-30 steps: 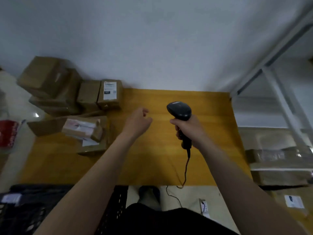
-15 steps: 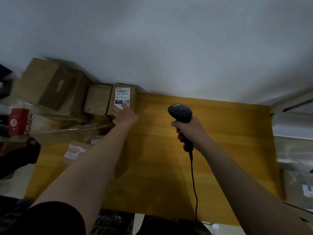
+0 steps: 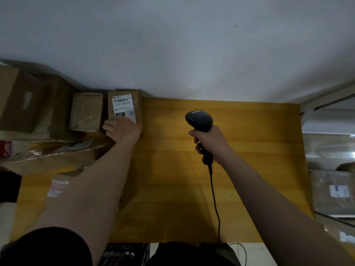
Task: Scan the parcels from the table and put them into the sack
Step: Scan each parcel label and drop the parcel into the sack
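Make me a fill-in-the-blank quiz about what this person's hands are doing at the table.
The right hand grips a black ____ that trails a cable. The left hand holds a parcel that bears a white ____. The table top is coloured ____.
Missing words: scanner; label; yellow.
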